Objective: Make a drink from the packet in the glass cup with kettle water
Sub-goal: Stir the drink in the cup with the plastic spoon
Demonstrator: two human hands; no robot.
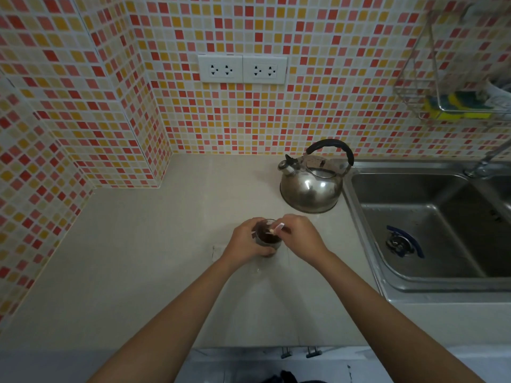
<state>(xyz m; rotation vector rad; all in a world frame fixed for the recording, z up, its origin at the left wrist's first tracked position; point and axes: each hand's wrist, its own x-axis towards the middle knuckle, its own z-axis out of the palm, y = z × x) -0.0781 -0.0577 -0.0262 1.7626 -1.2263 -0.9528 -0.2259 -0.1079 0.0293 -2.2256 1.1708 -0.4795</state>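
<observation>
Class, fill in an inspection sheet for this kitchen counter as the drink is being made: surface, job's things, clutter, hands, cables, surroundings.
Surface: beige countertop, a few water drops near the cup.
Job's things: glass cup upright, dark liquid inside; steel kettle behind it, apart, beside the sink; a pale stirrer leaning in the cup. Packet: nothing seen.
Clutter: nothing seen.
Hands: left hand wrapped around the cup; right hand with fingers pinching the stirrer.
Cables: nothing seen; wall sockets have nothing plugged in.
Surroundings: mosaic tiled wall; steel sink at right with tap; wire rack holding a sponge.
</observation>
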